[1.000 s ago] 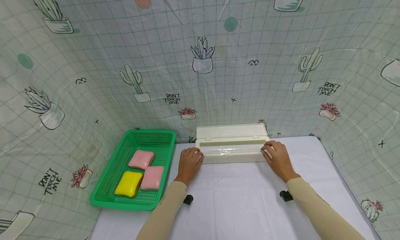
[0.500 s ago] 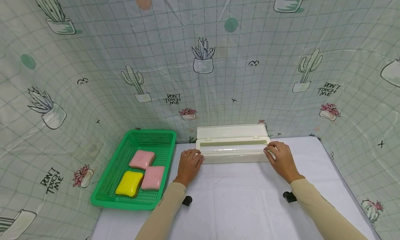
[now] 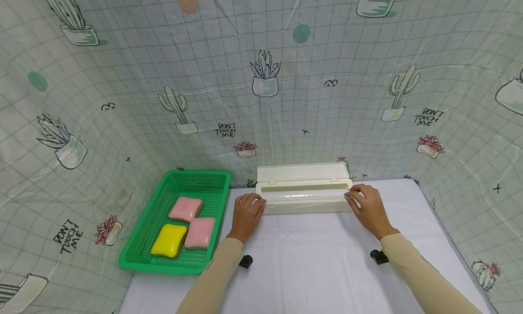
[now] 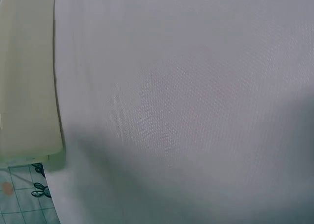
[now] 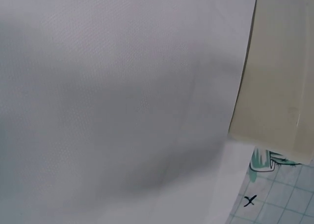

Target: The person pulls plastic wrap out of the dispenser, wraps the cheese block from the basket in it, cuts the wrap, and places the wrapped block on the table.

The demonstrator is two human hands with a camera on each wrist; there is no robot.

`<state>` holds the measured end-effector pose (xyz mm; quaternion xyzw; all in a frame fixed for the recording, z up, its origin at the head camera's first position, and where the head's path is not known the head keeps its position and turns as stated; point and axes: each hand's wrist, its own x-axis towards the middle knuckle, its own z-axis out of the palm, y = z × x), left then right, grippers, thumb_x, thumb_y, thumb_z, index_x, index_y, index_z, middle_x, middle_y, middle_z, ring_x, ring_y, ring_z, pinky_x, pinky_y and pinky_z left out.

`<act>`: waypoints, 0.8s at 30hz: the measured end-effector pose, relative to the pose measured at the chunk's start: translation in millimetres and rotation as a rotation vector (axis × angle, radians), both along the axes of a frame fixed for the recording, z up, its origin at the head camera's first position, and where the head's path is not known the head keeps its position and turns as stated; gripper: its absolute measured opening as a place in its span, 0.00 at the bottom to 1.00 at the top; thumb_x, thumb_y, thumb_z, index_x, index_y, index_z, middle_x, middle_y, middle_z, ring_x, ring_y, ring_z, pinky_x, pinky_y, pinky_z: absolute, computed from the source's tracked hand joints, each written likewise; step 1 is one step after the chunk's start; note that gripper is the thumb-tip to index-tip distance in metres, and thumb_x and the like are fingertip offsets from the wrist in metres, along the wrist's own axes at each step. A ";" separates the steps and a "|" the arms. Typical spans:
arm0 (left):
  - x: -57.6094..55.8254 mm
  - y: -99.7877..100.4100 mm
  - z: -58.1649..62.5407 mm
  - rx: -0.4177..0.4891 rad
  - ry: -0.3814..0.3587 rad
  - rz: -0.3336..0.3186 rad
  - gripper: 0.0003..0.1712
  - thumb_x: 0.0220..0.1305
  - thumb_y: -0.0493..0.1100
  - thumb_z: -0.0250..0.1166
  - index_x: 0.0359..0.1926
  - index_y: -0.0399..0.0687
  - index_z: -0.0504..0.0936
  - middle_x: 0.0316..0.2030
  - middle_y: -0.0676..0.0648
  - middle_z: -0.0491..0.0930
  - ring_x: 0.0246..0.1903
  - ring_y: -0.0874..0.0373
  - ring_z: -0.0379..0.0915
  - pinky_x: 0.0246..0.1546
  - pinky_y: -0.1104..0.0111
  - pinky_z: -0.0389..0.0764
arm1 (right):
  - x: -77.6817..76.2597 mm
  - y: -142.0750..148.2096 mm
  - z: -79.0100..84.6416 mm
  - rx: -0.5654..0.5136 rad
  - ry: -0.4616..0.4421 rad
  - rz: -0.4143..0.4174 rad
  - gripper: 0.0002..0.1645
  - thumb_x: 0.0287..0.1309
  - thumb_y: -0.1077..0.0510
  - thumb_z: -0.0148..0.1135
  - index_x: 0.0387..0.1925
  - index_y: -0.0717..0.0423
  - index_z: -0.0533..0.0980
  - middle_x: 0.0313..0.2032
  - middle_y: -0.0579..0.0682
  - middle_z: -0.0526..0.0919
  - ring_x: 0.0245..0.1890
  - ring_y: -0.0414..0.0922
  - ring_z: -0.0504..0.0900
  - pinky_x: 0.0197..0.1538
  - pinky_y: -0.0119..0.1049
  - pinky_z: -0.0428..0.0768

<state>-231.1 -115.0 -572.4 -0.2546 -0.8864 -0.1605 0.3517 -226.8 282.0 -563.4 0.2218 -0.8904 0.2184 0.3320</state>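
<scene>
A white cling film dispenser (image 3: 307, 208) stands at the back of the table with its lid (image 3: 303, 172) raised. Inside its slot lies a roll of clear cling film (image 3: 304, 194), and some film runs shiny over the front edge. At the front left corner, my left hand (image 3: 247, 216) pinches the film's edge against the box. My right hand (image 3: 369, 210) pinches the film at the right end with thumb and forefinger. Both wrist views show only the dispenser's end, cream wall (image 4: 29, 87) on the left and cream wall (image 5: 274, 82) on the right; no fingers appear there.
A green plastic basket (image 3: 139, 241) stands left of my left forearm. It holds two pink soap bars (image 3: 185, 208) and a yellow soap bar (image 3: 169, 240). A cactus-print cloth (image 3: 302, 105) hangs close behind the table (image 3: 310, 268), which has a white cover.
My right hand has shifted slightly right and outward. The crinkled film along the dispenser's front now lies smoother. My left hand has barely moved.
</scene>
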 end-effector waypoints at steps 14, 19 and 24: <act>1.8 4.9 6.5 0.026 0.009 0.028 0.07 0.64 0.43 0.77 0.42 0.51 0.90 0.42 0.50 0.83 0.46 0.52 0.79 0.50 0.54 0.76 | -0.9 0.4 1.8 0.004 0.008 0.016 0.13 0.48 0.72 0.79 0.37 0.62 0.86 0.40 0.59 0.81 0.43 0.61 0.80 0.50 0.64 0.75; 1.6 7.1 7.9 0.029 0.001 0.029 0.06 0.64 0.43 0.77 0.41 0.51 0.90 0.42 0.50 0.83 0.46 0.53 0.79 0.51 0.55 0.76 | -1.8 1.6 2.1 0.007 0.017 0.021 0.13 0.48 0.72 0.79 0.37 0.62 0.86 0.41 0.59 0.81 0.43 0.61 0.80 0.49 0.64 0.75; 1.1 8.3 8.6 0.042 0.019 0.021 0.05 0.64 0.42 0.77 0.39 0.50 0.89 0.41 0.50 0.83 0.44 0.52 0.79 0.50 0.54 0.76 | -2.9 2.8 2.3 0.003 0.042 0.024 0.12 0.48 0.71 0.80 0.36 0.61 0.86 0.41 0.60 0.81 0.42 0.62 0.80 0.48 0.62 0.75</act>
